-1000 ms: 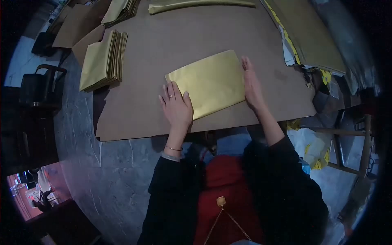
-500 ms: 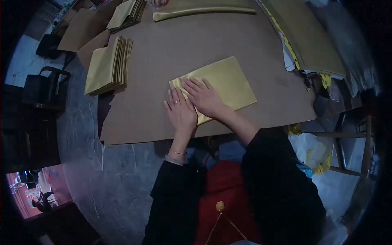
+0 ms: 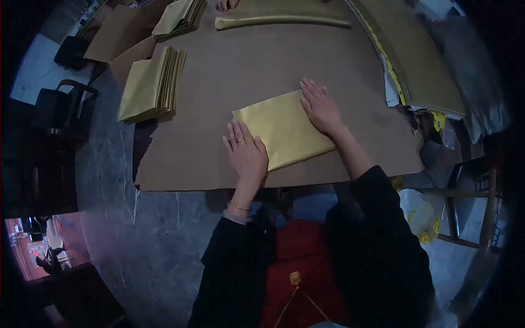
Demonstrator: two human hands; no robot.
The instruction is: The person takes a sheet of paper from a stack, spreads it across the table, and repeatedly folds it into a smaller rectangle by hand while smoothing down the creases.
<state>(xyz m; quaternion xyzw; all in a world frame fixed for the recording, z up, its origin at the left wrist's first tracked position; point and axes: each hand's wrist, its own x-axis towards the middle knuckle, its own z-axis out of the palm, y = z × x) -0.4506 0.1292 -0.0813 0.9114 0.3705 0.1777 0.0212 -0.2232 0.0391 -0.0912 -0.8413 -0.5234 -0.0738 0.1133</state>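
A flat gold sheet (image 3: 281, 128), apparently folded, lies on the brown cardboard table cover (image 3: 240, 65) in front of me. My left hand (image 3: 245, 152) rests flat along its left edge, fingers stretched out, a ring on one finger. On the sheet's right edge lies my right hand (image 3: 321, 108), palm down with the fingers extended and pointing away from me. Neither hand grasps anything. Parts of the left and right edges are hidden under my hands.
At the left edge stands a stack of folded gold sheets (image 3: 147, 85), with another stack (image 3: 178, 19) behind it. A long gold roll or fold (image 3: 284, 21) lies across the far side, near another person's hand (image 3: 227, 4). Large gold sheets (image 3: 413, 54) are piled at right. Chairs (image 3: 63, 112) stand left.
My right hand has moved rightward from beside my left hand to the sheet's right edge. The left hand stays at the left edge. The view has shifted slightly.
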